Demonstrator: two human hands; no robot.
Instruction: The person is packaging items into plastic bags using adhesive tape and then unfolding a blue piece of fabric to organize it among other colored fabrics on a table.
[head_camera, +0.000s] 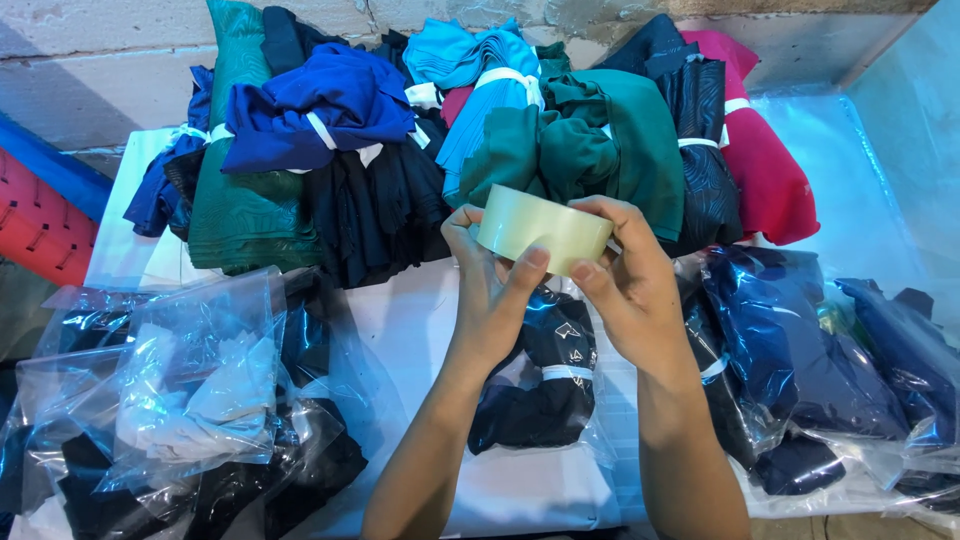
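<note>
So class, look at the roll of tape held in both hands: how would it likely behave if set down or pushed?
The roll of tape looks rigid, since both hands, left and right, grip it without denting it. Being round, it would probably roll if stood on edge. Its glossy surface may be slightly slippery.

Bare white table (420, 330) lies open between bagged garments (200, 400) and stacked cloth bundles (400, 150).

One roll of clear packing tape (543, 230) sits in the grip of two hands, the left hand (492, 290) and the right hand (632, 280). Directly below the grip lies one bagged black garment (540, 385). Beyond the grip, tied fabric bundles (400, 130) are heaped; their exact number cannot be told.
</note>
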